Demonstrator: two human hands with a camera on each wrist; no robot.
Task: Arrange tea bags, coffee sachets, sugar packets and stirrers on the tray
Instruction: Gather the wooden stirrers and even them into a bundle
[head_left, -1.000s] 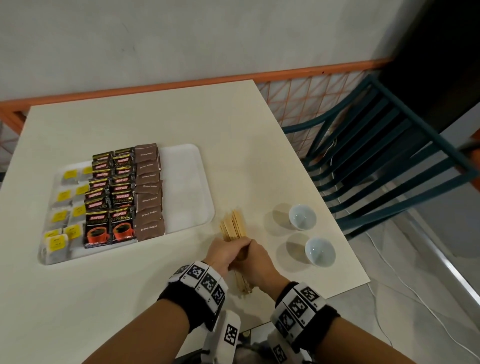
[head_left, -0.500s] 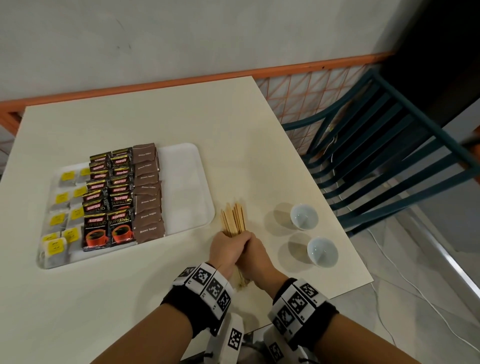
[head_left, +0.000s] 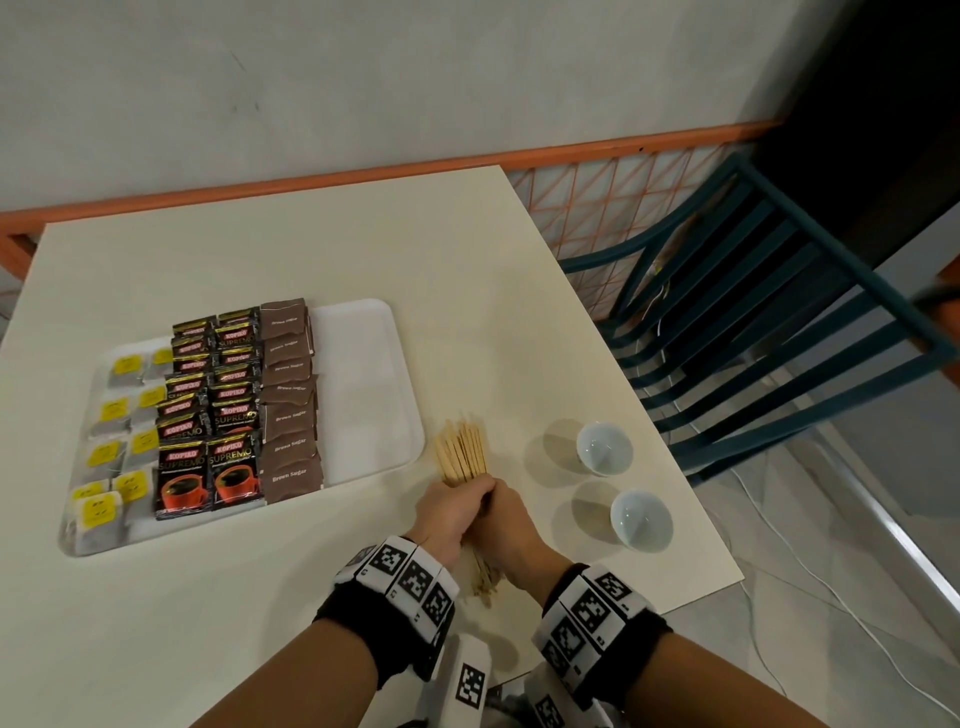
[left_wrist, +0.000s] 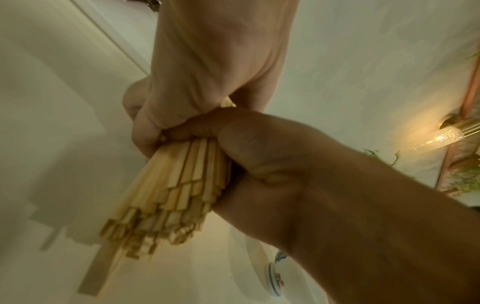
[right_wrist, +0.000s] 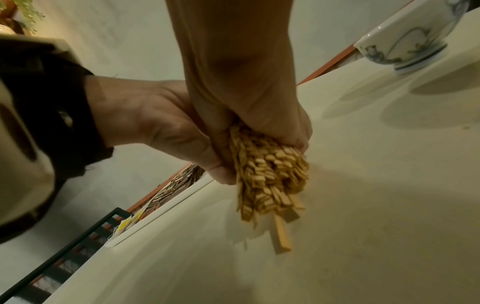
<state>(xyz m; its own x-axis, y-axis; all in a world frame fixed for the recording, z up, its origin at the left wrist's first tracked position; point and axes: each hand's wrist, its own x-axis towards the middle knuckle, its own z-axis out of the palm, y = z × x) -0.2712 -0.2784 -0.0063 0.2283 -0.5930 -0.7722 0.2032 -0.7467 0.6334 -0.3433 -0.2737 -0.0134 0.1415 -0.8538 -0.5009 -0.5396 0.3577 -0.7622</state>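
Observation:
Both hands grip one thick bundle of wooden stirrers (head_left: 462, 454) just right of the tray, near the table's front edge. My left hand (head_left: 449, 512) wraps it from the left and my right hand (head_left: 506, 525) from the right, fingers curled round the stirrers (left_wrist: 182, 185). Their near ends (right_wrist: 267, 170) are uneven, and a few stick out further. The white tray (head_left: 363, 395) holds tea bags (head_left: 122, 410) with yellow tags on its left, black coffee sachets (head_left: 213, 410) in the middle and brown sugar packets (head_left: 288, 395) beside them. Its right strip is bare.
Two small white cups (head_left: 603, 448) (head_left: 640, 518) stand on the table right of my hands; one cup (right_wrist: 410, 37) shows blue decoration. A dark green slatted chair (head_left: 769, 312) stands past the table's right edge. An orange rail runs along the wall behind.
Both hands keep their grip on the stirrer bundle at about the same spot beside the tray. Only the head view has shifted slightly.

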